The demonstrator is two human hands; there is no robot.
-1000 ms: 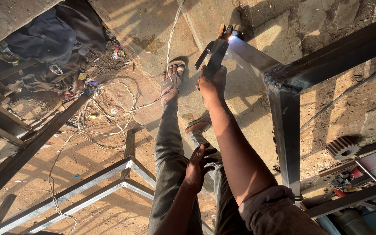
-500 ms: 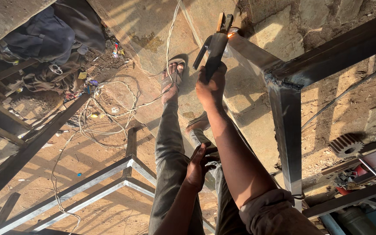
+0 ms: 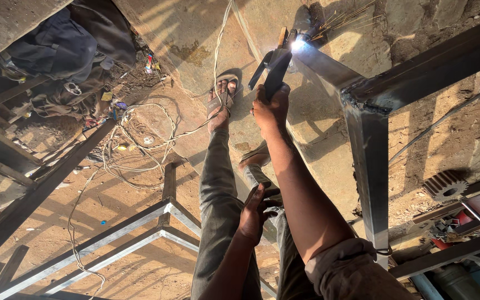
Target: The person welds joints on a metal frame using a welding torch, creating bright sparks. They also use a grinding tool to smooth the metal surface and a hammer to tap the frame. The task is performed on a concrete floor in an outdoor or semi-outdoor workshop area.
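Observation:
My right hand [image 3: 270,108] grips a dark welding electrode holder [image 3: 273,64] and reaches forward. Its tip touches a grey square steel tube frame [image 3: 370,161] at a bright white arc [image 3: 298,44], and sparks fly up to the right. My left hand [image 3: 256,208] rests on my knee with the fingers loosely apart and holds nothing. My legs in grey trousers stretch forward, one foot in a sandal [image 3: 223,91] on the concrete.
White cables [image 3: 134,144] lie in loops on the sandy ground at the left. A second welded tube frame [image 3: 112,244] lies at the lower left. Dark steel bars [image 3: 34,189] cross the left side. A toothed gear [image 3: 445,186] and scrap sit at the right.
The arc, lit one second ago and faded to a small glow at half a second, burns bright again with sparks. My right hand has shifted slightly. The left hand stays on my knee.

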